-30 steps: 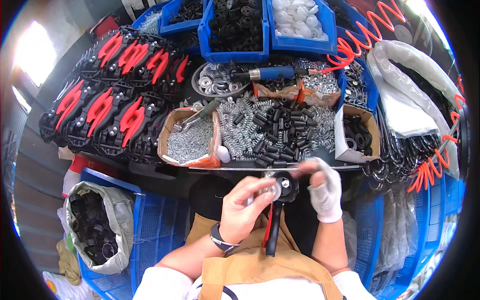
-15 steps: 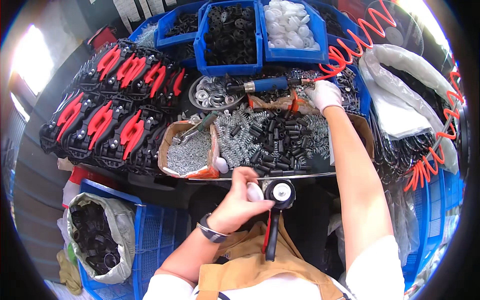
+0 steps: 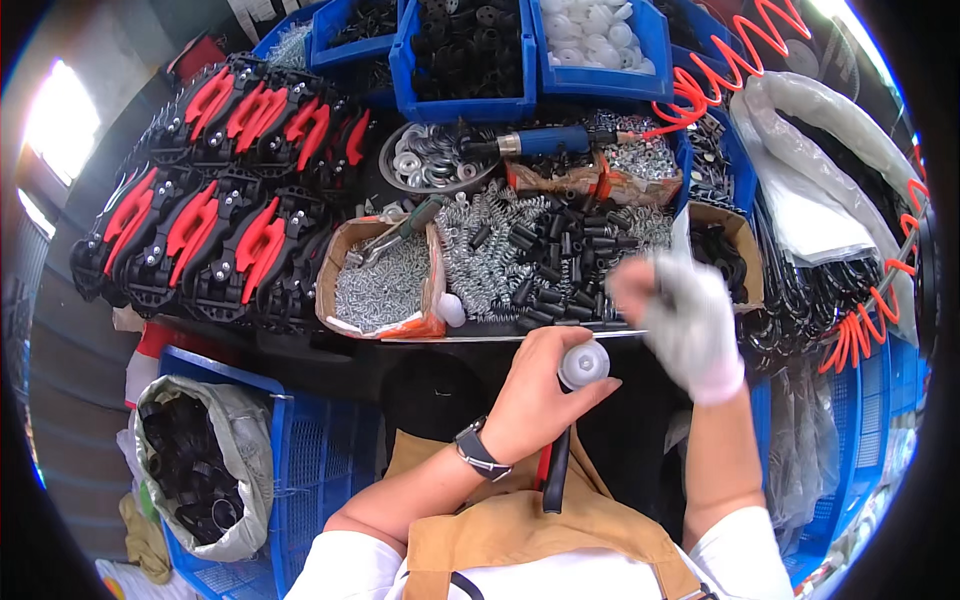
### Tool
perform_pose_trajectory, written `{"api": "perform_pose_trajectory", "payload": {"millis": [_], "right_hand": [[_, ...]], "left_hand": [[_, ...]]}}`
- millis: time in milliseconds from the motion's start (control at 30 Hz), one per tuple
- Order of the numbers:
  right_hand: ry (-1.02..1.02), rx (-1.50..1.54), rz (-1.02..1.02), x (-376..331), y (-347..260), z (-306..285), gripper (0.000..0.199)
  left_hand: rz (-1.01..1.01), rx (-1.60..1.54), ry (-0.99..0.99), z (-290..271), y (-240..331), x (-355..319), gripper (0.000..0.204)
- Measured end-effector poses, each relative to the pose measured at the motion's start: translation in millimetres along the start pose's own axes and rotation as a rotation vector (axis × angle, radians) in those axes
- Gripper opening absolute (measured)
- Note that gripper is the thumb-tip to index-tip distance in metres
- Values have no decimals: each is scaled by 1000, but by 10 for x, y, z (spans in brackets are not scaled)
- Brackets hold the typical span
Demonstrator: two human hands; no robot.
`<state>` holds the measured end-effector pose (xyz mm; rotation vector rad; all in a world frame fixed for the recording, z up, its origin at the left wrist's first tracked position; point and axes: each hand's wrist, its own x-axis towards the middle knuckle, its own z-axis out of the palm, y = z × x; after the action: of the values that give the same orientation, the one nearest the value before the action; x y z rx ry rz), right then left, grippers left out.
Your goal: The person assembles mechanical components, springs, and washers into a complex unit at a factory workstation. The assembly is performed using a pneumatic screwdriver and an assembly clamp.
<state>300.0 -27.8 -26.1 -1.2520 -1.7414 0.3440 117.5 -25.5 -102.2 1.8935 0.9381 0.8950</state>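
Observation:
My left hand (image 3: 532, 392) is closed around a round white plastic cap (image 3: 584, 366) at the table's front edge, thumb and fingers on either side. Below the cap, a black handle (image 3: 557, 472) with a red lever beside it hangs down in front of the apron. The round black piece at the handle's top is now hidden by the cap and the hand. To the right, my right hand (image 3: 688, 325), in a white glove, is smeared by motion above the table edge. Its fingers seem curled, but whether they hold anything does not show.
Springs (image 3: 480, 250) and black sleeves (image 3: 575, 250) lie piled mid-table. A carton of screws (image 3: 385, 295) stands left of them. Behind lies a blue power driver (image 3: 550, 140) on a red coiled hose (image 3: 690, 95), before blue bins (image 3: 465, 108). Black-and-red assemblies (image 3: 190, 235) are stacked left.
My right hand has left the driver's hose end and come back toward me. The white cap has moved from beside the round black piece to over it, with my left hand shifting right.

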Motion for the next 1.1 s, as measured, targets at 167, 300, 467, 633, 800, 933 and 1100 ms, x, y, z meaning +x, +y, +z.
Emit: {"api": "perform_pose_trajectory", "payload": {"millis": [167, 300, 467, 633, 800, 933, 1100], "right_hand": [[-153, -378, -391, -584, 57, 49, 29], [-170, -544, -550, -626, 2, 24, 35], [-362, -504, -521, -388, -107, -96, 42], [-355, -513, -471, -431, -217, -131, 67], [-434, -472, -442, -258, -219, -55, 55], [-531, -347, -592, -137, -189, -164, 21], [-748, -373, -408, -4, -123, -108, 15]], "left_hand": [[149, -171, -38, 136, -87, -64, 67], [76, -370, 9, 276, -171, -174, 80], [170, -417, 38, 284, -253, -133, 95], [204, -319, 82, 262, -276, -89, 95], [151, -445, 77, 339, -316, -126, 91], [233, -238, 121, 351, -388, -121, 89], [134, -370, 156, 374, -340, -118, 84]]}}
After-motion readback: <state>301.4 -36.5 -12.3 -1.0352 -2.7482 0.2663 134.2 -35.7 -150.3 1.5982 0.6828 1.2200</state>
